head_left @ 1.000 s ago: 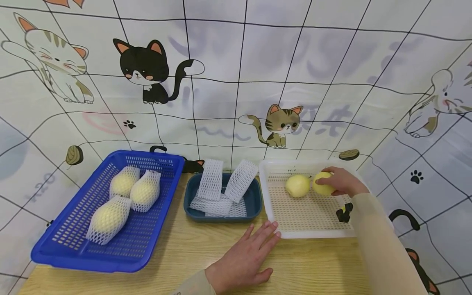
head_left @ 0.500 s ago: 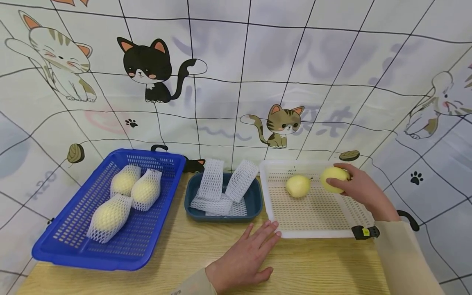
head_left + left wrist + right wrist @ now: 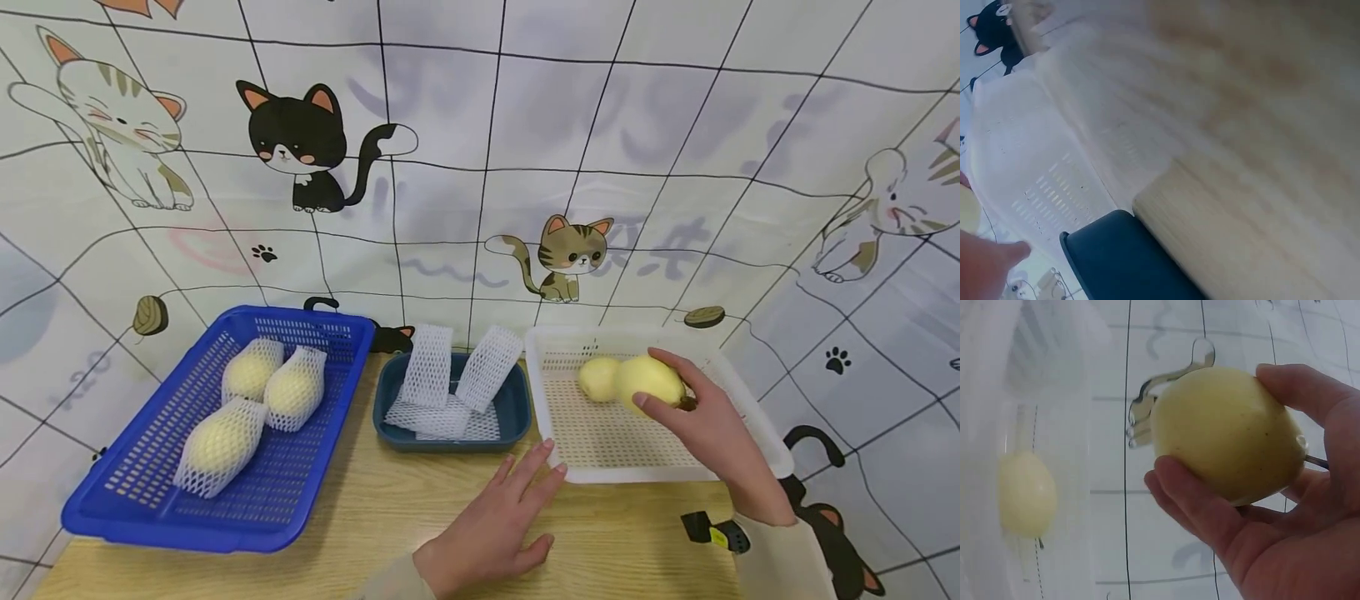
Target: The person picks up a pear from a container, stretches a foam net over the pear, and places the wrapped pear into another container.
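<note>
My right hand [image 3: 708,429] holds a pale yellow pear [image 3: 648,383] above the white basket [image 3: 630,475], thumb and fingers round its sides. In the right wrist view that pear [image 3: 1225,434] shows its dark stem pointing toward the palm. A second pear [image 3: 598,379] sits inside the white basket, partly overlapped by the held one in the head view. My left hand [image 3: 498,525] lies on the table with fingers spread, fingertips right at the basket's front left corner. It holds nothing.
White foam net sleeves [image 3: 429,367] fill a dark teal tray [image 3: 450,447] in the middle. A blue basket [image 3: 292,500] at left holds three pears in foam nets [image 3: 221,446]. A cat-patterned sheet [image 3: 442,208] hangs behind the wooden table [image 3: 390,517].
My right hand has lifted the pear up from the white basket, first rightward, then back left and nearer the camera, tilting it. The left hand stays in place.
</note>
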A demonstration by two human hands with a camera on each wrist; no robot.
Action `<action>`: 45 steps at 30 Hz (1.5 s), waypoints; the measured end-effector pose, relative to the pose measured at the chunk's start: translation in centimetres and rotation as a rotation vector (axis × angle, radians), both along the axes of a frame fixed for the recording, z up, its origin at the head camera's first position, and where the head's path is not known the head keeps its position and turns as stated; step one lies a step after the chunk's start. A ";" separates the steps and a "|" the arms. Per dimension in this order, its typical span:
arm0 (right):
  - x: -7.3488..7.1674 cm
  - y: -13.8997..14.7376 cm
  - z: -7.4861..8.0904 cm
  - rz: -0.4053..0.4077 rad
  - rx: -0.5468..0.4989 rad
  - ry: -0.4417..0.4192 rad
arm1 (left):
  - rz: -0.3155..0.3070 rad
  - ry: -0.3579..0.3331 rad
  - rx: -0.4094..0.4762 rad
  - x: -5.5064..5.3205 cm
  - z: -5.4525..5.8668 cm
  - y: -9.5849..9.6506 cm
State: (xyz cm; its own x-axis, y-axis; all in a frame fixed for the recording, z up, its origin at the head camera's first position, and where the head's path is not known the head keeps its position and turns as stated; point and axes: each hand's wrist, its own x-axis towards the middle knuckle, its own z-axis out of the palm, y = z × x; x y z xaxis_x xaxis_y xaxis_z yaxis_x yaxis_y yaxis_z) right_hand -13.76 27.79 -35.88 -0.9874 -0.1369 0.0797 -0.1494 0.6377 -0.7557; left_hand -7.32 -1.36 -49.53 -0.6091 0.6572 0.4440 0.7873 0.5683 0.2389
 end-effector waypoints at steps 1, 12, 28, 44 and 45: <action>0.5 -0.5 -0.1 0.003 -0.026 0.004 | 0.007 0.001 0.057 0.1 0.1 -0.1; 4.1 -5.0 -1.3 0.104 -0.291 -0.033 | 0.123 -0.282 0.696 -0.1 2.5 -3.3; 6.5 -11.6 -5.7 0.280 -0.492 -0.237 | 0.304 -0.741 0.998 1.6 1.2 -8.7; 5.9 -14.5 -11.1 0.426 -0.358 -0.411 | 0.213 -1.029 0.821 2.5 -0.2 -10.1; 5.8 -14.6 -11.3 0.430 -0.342 -0.408 | 0.208 -1.034 0.811 2.5 -0.3 -10.2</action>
State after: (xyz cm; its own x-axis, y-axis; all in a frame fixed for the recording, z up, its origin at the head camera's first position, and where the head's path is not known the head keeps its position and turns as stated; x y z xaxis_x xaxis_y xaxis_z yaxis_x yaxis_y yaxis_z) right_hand -7.97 13.16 -47.21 -0.8111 -0.5569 -0.1787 0.0039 0.3004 -0.9538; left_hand -4.78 -11.59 -49.82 -0.9574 0.2823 -0.0613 -0.0437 0.0683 0.9967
